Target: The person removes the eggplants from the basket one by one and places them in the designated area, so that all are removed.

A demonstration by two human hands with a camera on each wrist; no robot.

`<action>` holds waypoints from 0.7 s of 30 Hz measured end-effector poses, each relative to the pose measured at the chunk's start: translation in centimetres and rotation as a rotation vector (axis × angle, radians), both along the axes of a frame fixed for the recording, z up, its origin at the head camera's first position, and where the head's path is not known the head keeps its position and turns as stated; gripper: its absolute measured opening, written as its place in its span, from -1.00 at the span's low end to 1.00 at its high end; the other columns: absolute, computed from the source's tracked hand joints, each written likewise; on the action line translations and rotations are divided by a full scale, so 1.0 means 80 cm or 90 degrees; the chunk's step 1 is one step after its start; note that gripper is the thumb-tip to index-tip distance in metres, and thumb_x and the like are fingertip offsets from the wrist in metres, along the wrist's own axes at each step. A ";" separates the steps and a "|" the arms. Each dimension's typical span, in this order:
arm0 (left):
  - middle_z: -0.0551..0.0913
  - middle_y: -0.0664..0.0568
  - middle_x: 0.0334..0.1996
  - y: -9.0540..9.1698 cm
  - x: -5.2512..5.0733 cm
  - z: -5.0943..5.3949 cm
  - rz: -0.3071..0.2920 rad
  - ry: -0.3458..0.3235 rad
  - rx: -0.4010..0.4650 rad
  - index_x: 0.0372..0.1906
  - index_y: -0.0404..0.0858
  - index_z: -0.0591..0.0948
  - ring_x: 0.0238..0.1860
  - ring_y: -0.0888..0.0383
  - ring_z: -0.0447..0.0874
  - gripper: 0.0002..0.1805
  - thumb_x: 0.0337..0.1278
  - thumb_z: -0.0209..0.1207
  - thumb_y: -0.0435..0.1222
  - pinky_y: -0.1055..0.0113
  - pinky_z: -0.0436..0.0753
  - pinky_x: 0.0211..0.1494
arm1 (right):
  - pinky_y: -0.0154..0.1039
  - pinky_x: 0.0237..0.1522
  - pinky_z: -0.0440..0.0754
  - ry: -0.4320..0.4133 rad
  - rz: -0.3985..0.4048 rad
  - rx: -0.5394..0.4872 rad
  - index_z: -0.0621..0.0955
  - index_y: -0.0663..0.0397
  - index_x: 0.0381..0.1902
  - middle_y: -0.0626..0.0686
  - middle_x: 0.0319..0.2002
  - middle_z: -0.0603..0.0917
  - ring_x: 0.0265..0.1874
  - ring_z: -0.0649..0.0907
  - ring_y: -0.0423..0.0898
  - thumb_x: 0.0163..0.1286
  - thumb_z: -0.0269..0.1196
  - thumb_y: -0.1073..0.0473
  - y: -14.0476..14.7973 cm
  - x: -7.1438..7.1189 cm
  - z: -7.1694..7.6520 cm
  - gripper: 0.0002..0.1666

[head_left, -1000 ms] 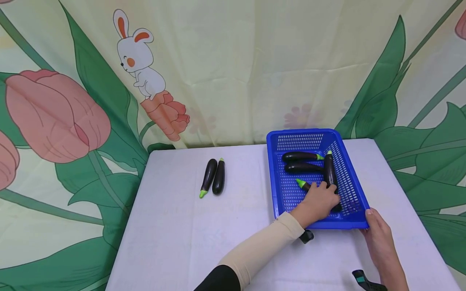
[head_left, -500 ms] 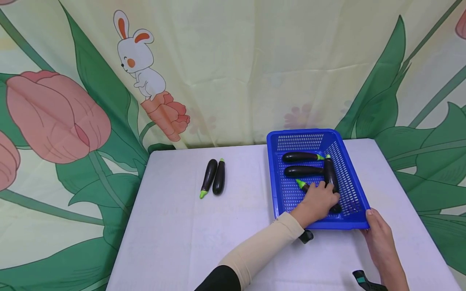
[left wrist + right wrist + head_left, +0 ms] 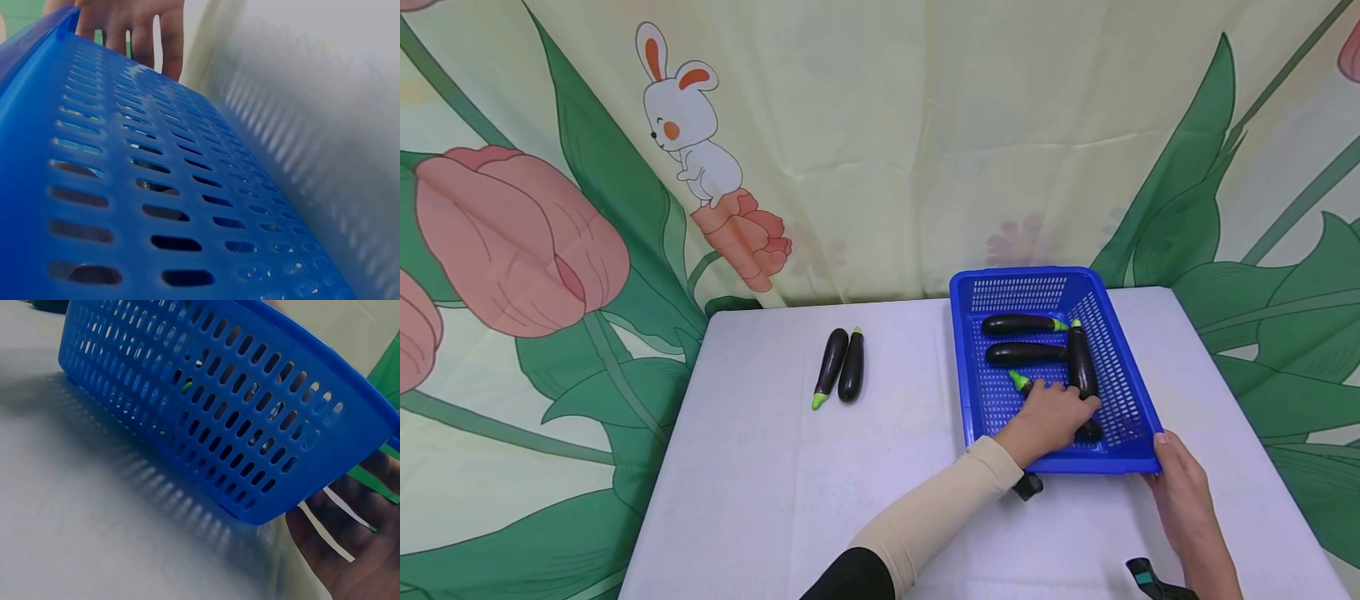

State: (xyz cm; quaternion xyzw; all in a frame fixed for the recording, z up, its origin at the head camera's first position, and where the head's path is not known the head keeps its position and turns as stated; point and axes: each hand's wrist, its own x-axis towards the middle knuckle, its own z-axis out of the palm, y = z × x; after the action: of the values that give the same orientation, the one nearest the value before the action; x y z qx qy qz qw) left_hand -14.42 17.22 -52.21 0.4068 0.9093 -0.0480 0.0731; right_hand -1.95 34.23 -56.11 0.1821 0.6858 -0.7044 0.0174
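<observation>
I pinch the near right corner of the blue plastic basket [image 3: 1123, 464] with my right hand [image 3: 1183, 487], cannot tell whether my left hand [image 3: 1048, 417] grips the eggplant [image 3: 1021, 382] beneath it inside, and judge that jerking the basket could roll that eggplant loose.

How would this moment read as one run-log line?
left hand: over partly covered eggplant, grip unclear | right hand: holding blue basket corner | table: two eggplants side by side
</observation>
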 end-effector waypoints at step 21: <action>0.53 0.34 0.40 0.003 -0.003 -0.001 0.026 -0.048 -0.041 0.47 0.45 0.40 0.40 0.22 0.50 -0.46 0.50 0.16 -0.01 0.11 0.49 0.45 | -0.27 0.62 -0.07 -0.028 0.004 -0.006 -0.03 -0.02 0.72 -0.06 0.66 0.07 0.55 0.19 -0.29 0.72 -0.19 -0.23 0.000 -0.002 0.003 -0.19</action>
State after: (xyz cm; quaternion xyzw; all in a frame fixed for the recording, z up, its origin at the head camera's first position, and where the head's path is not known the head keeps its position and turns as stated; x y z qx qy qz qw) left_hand -14.62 17.48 -52.26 0.3868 0.9122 -0.0600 0.1211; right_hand -2.13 34.19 -55.88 0.1956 0.6824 -0.7035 0.0356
